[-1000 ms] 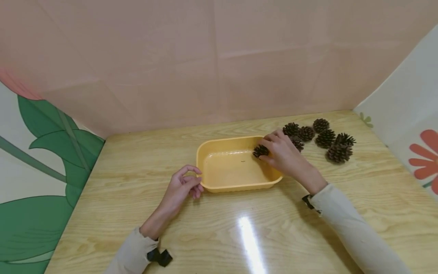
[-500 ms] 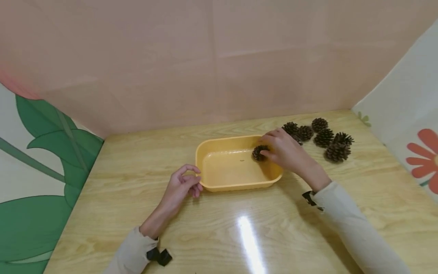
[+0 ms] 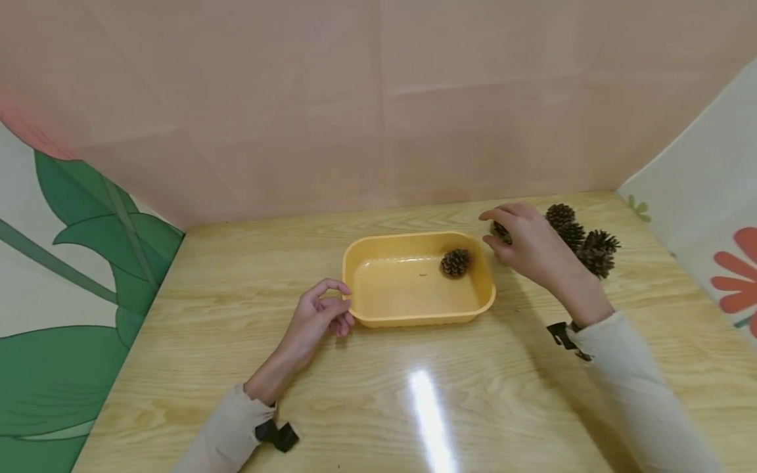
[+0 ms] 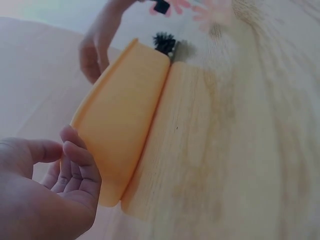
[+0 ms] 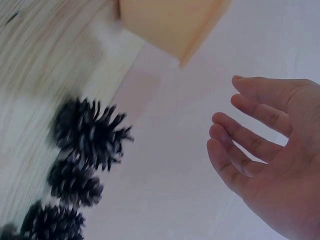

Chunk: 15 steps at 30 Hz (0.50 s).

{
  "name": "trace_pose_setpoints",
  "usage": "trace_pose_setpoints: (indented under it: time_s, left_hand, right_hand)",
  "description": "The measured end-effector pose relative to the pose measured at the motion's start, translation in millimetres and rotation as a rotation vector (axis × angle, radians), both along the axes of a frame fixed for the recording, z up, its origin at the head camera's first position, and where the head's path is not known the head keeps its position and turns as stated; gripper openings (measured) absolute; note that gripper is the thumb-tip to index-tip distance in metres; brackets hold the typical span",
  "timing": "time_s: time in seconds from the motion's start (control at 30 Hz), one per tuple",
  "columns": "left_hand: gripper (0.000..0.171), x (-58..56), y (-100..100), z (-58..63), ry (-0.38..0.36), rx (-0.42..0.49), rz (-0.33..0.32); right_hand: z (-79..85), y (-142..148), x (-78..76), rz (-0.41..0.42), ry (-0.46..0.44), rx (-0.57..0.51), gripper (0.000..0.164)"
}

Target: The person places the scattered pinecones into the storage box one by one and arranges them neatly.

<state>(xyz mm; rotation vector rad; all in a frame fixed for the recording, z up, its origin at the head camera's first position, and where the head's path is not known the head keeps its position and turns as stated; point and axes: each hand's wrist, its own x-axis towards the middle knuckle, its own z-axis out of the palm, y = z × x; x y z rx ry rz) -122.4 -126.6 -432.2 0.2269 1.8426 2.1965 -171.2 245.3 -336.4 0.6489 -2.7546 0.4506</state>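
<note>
A yellow rectangular plastic basin stands on the wooden table. Inside it, near the right end, lies one brown pine cone. My left hand pinches the basin's left rim between thumb and fingers, as the left wrist view also shows. To the right of the basin, my right hand hovers over a group of pine cones, partly hiding them, with thumb and fingers apart. In the right wrist view that hand holds nothing, and a pine cone lies apart from its fingertips.
More pine cones cluster at the table's back right. A pinkish-brown cloth hangs behind the table. Panels with painted leaves and a red flower flank it. A tiny dark fragment lies on the basin's floor.
My right hand has let go of the pine cone inside the basin and moved right, out over the other cones. My left hand has stayed at the basin's rim.
</note>
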Motion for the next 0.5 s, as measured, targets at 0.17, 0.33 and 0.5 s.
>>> trace_pose_setpoints:
  time_s: [0.17,0.33,0.5]
  left_hand:
    - [0.031,-0.8,0.5,0.5,0.003,0.009,-0.006]
    - [0.032,-1.2,-0.6,-0.1,0.0,0.008,-0.005]
    - [0.032,0.2,-1.0,-0.9,0.009,0.0,-0.008]
  right_hand:
    - [-3.6,17.0,3.7,-0.024,-0.008,0.016,0.036]
    - [-12.5,29.4,5.3,-0.075,-0.117,0.029,0.044]
    - [-22.7,37.6,0.4,-0.089,-0.183,0.053,0.045]
